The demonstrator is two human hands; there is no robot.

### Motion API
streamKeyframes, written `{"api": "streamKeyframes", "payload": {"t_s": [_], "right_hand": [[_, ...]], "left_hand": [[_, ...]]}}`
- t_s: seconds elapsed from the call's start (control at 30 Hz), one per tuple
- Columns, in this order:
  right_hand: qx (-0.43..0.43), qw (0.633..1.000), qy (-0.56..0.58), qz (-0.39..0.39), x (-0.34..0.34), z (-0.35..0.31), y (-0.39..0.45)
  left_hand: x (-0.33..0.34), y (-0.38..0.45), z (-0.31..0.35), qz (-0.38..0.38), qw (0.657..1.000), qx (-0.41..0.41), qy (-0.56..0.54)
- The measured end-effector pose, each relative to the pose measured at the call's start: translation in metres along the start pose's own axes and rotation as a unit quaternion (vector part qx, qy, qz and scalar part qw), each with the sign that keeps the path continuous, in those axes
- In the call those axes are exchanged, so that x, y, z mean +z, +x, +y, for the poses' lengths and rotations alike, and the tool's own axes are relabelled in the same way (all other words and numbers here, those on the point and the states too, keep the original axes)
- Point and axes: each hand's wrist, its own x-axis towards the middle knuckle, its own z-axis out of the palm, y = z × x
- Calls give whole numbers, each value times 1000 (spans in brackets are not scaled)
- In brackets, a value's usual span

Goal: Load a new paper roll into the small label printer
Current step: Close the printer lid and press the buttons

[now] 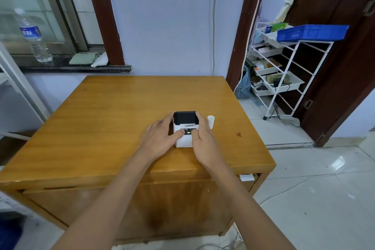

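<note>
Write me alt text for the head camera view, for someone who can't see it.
Two bare hands, the left hand and right hand, clasp a small white label printer with a black lid from both sides on a square wooden table, thumbs on its front panel. A small white paper roll stands just right of the printer.

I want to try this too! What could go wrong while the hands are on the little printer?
The paper roll stands upright right beside the right hand, so a nudge might tip it and send it rolling across the table. Both thumbs press near the lit green light on the printer, where a button could get pushed by mistake. The printer looks light, so it may slide if the left hand loosens.
</note>
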Motion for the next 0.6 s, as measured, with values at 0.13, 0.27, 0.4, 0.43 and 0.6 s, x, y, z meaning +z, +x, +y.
{"api": "streamKeyframes", "payload": {"t_s": [0.13,0.27,0.4,0.43,0.6], "right_hand": [[-2,1000,-1,-1,-5,-1,-2],[5,1000,-10,6,-5,-2,-3],[9,1000,-9,8,-7,-4,-4],[10,1000,-9,9,-7,-4,-5],[15,1000,-7,9,-6,-3,-5]], "left_hand": [[-2,-3,3,2,1000,3,-8],[-3,-5,3,8,1000,5,-29],[-5,-8,5,15,999,11,-44],[-5,-8,5,17,999,14,-47],[-5,-9,5,25,998,17,-57]]}}
